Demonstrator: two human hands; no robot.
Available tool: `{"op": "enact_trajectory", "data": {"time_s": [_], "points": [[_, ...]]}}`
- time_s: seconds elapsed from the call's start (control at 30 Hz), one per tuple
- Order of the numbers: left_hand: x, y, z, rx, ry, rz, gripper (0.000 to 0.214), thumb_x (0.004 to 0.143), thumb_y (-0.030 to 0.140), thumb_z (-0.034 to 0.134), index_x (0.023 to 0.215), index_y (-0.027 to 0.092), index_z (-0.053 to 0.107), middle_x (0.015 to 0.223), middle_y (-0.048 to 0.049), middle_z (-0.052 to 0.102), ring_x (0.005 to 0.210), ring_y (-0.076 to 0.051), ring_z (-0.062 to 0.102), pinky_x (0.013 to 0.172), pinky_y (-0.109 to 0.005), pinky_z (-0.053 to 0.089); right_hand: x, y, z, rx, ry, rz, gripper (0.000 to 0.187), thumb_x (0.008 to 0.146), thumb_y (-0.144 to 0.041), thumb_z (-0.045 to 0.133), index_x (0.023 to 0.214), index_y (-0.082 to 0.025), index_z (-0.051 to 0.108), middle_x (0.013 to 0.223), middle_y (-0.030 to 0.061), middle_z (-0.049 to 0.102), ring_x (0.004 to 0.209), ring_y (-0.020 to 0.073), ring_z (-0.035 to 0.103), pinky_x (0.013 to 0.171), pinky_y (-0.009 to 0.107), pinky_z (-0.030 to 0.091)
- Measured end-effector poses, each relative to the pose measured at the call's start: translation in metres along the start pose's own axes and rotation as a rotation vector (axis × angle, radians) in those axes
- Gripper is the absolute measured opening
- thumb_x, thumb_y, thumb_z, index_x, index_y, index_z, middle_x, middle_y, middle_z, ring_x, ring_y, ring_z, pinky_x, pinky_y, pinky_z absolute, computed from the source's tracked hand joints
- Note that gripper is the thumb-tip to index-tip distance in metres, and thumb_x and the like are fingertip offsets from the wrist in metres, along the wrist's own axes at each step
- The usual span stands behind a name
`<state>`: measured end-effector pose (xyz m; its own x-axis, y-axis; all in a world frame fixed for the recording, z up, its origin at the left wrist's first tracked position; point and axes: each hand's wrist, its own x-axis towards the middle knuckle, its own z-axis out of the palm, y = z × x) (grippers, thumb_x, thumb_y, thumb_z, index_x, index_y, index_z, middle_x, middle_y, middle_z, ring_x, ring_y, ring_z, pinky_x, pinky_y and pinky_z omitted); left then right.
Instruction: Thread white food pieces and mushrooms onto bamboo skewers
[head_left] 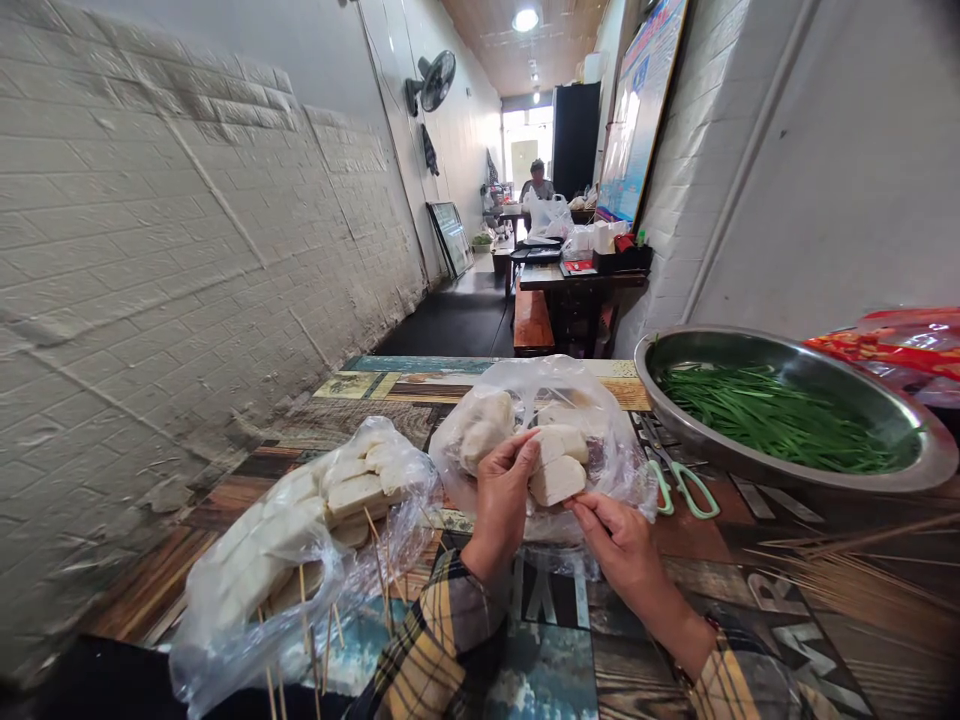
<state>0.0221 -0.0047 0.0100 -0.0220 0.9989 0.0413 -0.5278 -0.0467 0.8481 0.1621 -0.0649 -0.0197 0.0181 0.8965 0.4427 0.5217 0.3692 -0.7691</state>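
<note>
My left hand (501, 495) is closed on the edge of pale white slices (559, 478), soft and bread-like or tofu-like; the exact kind cannot be told. Fingers of my right hand (619, 540) pinch together at the lower right corner of the front slice. Whatever sits between them is too small to make out. Beneath both hands lies an open clear plastic bag (465, 395) with more white pieces inside. To the left, a second plastic bag (225, 600) holds stacked white slices (356, 490), with several thin wooden skewers (311, 640) poking out of its near side.
Green-handled scissors (686, 485) lie right of the middle bag. Beyond them stands a steel basin (795, 480) of cut green leaves (772, 415). Loose skewers (877, 560) spread over the patterned table (637, 660) at right. A person (537, 185) sits far back.
</note>
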Motion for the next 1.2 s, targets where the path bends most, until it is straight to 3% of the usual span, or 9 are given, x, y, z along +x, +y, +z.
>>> {"op": "enact_trajectory", "data": {"time_s": [0.43, 0.7, 0.93, 1.2], "points": [[-0.0002, 0.0019, 0.0018, -0.055, 0.011, -0.050, 0.035, 0.067, 0.039, 0.082, 0.094, 0.017, 0.078, 0.091, -0.0077, 0.077, 0.081, -0.019, 0.069, 0.070, -0.026, 0.053, 0.0011, -0.0027, -0.0004, -0.003, 0.003, 0.014, 0.030, 0.093, -0.039, 0.049, 0.085, -0.022, 0.072, 0.076, 0.0036, 0.075, 0.070, 0.0199, 0.068, 0.067, 0.028, 0.052], [-0.0004, 0.0015, 0.0040, -0.087, 0.006, -0.063, 0.037, 0.064, 0.039, 0.083, 0.093, 0.017, 0.078, 0.089, -0.0075, 0.077, 0.083, -0.020, 0.069, 0.074, -0.028, 0.053, 0.0006, 0.0013, 0.0017, -0.015, 0.012, 0.015, 0.033, 0.094, -0.043, 0.047, 0.086, -0.022, 0.072, 0.079, 0.0039, 0.076, 0.073, 0.0203, 0.069, 0.067, 0.028, 0.051], [-0.0013, 0.0012, 0.0014, -0.105, -0.001, -0.069, 0.039, 0.066, 0.038, 0.083, 0.096, 0.016, 0.075, 0.090, -0.0068, 0.076, 0.078, -0.017, 0.067, 0.069, -0.026, 0.052, 0.0013, 0.0029, 0.0005, -0.020, -0.046, 0.020, 0.032, 0.094, -0.040, 0.047, 0.085, -0.021, 0.071, 0.076, 0.0033, 0.075, 0.072, 0.0202, 0.069, 0.067, 0.028, 0.050], [-0.0015, 0.0058, 0.0004, -0.154, -0.103, -0.132, 0.039, 0.065, 0.042, 0.083, 0.092, 0.016, 0.073, 0.083, -0.0048, 0.074, 0.071, -0.016, 0.066, 0.064, -0.024, 0.051, -0.0006, 0.0055, 0.0019, -0.004, -0.045, 0.002, 0.033, 0.094, -0.042, 0.049, 0.087, -0.020, 0.072, 0.080, 0.0046, 0.076, 0.075, 0.0223, 0.071, 0.068, 0.029, 0.052]]}}
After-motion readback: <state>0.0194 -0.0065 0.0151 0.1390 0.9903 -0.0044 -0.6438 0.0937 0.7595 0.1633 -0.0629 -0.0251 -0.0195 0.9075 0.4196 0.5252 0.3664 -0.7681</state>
